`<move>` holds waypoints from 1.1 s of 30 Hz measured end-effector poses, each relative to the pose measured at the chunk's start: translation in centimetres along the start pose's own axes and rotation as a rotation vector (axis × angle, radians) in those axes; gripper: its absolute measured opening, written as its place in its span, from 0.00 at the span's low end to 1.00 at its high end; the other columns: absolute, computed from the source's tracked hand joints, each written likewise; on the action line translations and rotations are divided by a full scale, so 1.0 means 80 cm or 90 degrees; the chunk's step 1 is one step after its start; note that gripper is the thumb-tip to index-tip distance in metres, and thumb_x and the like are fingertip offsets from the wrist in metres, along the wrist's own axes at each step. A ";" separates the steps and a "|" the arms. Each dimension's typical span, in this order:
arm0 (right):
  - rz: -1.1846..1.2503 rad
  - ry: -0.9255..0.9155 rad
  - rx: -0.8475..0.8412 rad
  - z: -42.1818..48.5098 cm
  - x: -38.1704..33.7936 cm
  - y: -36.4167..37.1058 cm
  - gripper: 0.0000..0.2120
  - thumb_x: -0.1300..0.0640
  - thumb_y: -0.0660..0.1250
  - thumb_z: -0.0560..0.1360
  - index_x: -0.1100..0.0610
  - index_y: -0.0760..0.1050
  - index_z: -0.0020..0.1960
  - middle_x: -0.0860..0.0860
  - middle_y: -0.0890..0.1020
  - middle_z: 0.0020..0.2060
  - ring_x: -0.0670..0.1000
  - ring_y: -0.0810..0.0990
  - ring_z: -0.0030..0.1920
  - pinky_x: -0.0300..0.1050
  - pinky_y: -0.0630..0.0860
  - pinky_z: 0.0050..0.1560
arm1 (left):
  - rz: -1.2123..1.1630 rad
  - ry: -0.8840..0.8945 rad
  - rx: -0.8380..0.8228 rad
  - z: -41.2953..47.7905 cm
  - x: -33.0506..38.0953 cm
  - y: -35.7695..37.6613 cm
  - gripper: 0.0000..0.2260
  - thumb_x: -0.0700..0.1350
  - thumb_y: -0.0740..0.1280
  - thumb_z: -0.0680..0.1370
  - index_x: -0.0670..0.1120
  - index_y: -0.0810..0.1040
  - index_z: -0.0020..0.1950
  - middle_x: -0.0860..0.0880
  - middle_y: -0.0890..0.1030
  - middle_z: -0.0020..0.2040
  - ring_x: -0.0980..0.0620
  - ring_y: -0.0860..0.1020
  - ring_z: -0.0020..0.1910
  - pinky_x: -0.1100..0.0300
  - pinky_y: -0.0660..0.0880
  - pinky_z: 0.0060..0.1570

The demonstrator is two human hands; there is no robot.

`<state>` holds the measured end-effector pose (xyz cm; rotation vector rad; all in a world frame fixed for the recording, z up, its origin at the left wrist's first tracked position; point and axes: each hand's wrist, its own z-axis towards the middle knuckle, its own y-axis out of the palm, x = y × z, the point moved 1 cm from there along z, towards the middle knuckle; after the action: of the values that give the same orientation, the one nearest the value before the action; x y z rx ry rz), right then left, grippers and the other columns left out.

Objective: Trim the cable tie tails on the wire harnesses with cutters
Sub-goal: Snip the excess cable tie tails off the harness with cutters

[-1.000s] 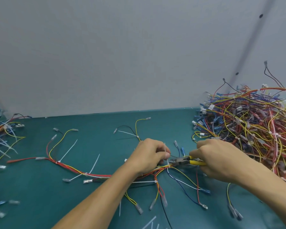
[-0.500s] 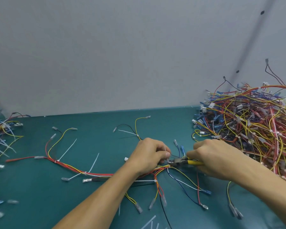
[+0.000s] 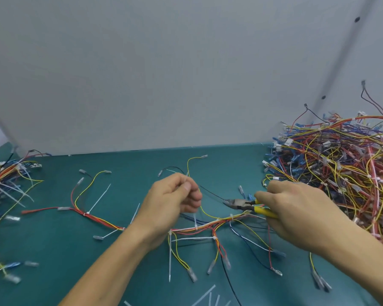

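Right hand (image 3: 296,208) grip clamps cutters (image 3: 241,204); upright tie tail (image 3: 195,218) at their 8 o'clock, nearer curled left hand (image 3: 175,199), contents unclear.

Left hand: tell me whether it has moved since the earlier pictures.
Yes. The left hand has drawn leftward off the harness, away from the cutters; the yellow wire's terminal farther back stays put.

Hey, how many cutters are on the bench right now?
1: the yellow-handled steel cutters, gripped in the right hand over the spread-out wire harness. More could be buried in the big tangled wire heap.
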<state>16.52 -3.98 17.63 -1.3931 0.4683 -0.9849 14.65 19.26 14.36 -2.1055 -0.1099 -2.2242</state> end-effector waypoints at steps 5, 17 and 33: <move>-0.016 -0.030 0.093 -0.018 -0.028 -0.008 0.15 0.60 0.78 0.50 0.56 0.74 0.30 0.52 0.72 0.26 0.57 0.72 0.25 0.46 0.67 0.24 | 0.260 0.053 0.014 -0.033 -0.017 -0.035 0.05 0.46 0.65 0.72 0.53 0.80 0.39 0.54 0.65 0.24 0.57 0.64 0.26 0.63 0.65 0.31; -0.082 -0.053 0.081 -0.036 -0.065 0.017 0.09 0.63 0.73 0.52 0.57 0.75 0.29 0.55 0.72 0.26 0.57 0.71 0.26 0.47 0.68 0.27 | 0.808 0.183 -0.195 -0.035 -0.020 -0.019 0.12 0.58 0.63 0.76 0.54 0.80 0.51 0.54 0.74 0.38 0.52 0.74 0.44 0.58 0.71 0.42; -0.056 0.048 0.123 -0.053 -0.059 0.026 0.14 0.63 0.51 0.62 0.59 0.75 0.30 0.55 0.71 0.25 0.57 0.70 0.25 0.46 0.58 0.29 | 0.493 0.288 -0.164 -0.024 -0.054 0.010 0.03 0.49 0.72 0.72 0.55 0.85 0.44 0.58 0.69 0.30 0.63 0.70 0.32 0.71 0.62 0.39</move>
<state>11.27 -2.97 13.67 -1.2145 0.3607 -1.1272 13.07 18.27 9.96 -1.3033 0.8897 -2.1697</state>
